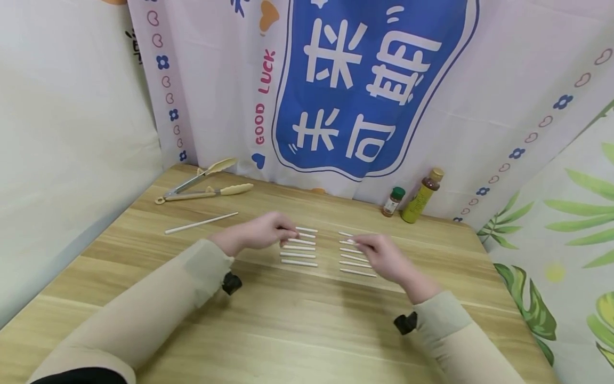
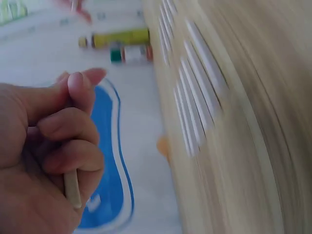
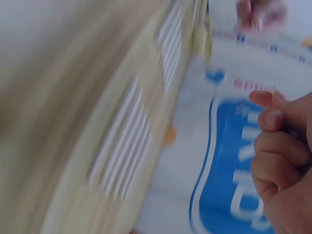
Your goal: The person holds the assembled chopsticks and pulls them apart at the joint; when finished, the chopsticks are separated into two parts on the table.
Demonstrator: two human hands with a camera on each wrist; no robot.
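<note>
My left hand (image 1: pixel 268 232) is raised over the left column of short white sticks (image 1: pixel 299 262). Its curled fingers grip a short white stick (image 2: pixel 72 189), whose lower end pokes out below them in the left wrist view. Over the right column of similar white sticks (image 1: pixel 357 272), my right hand (image 1: pixel 384 257) pinches another short white stick between thumb and forefinger; most of it is hidden by the fingers. Both columns lie in roughly parallel rows on the wooden table (image 1: pixel 307 325).
One longer white stick (image 1: pixel 201 223) lies at the left. Behind it are spread tongs (image 1: pixel 192 196) with cream tips. A small green-capped jar (image 1: pixel 393 202) and a yellow bottle (image 1: pixel 418 205) stand at the back right, before a printed cloth (image 1: pixel 220 96).
</note>
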